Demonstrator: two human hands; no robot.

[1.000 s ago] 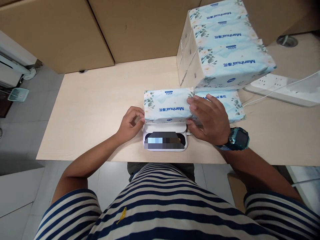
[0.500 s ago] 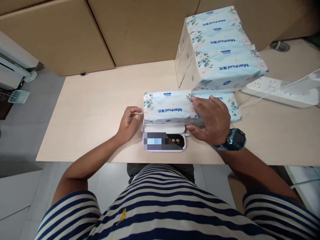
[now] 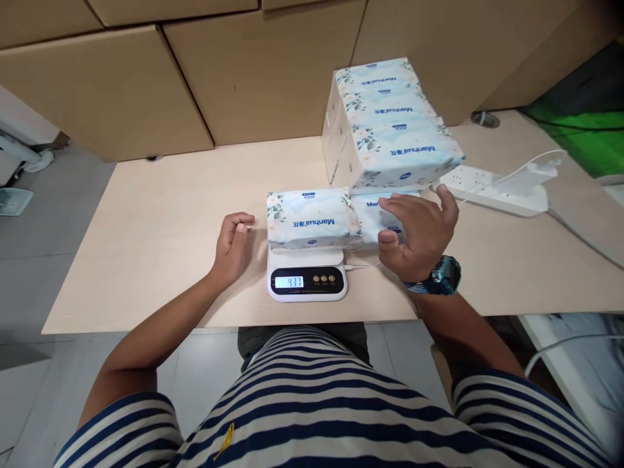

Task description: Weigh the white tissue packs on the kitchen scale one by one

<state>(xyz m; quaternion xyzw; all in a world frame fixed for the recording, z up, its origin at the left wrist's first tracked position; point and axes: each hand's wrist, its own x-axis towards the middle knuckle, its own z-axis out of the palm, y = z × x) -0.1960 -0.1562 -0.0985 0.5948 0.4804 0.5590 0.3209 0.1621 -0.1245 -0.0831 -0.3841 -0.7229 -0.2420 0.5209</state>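
- Head view: the tissue pack (image 3: 312,220) sits on the white scale (image 3: 308,283) on the worktop (image 3: 166,208).
- Left hand (image 3: 231,246): released, loosely curled, just beside that pack.
- Right hand (image 3: 420,233): released, in front of a second pack (image 3: 364,224); contact is hard to judge.

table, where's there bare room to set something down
Bare wood shows on the table between its left edge and the left hand, back to the cardboard boxes. Another patch lies right of the watch, in front of the power strip. It is crowded around the scale, tissue packs and right hand.
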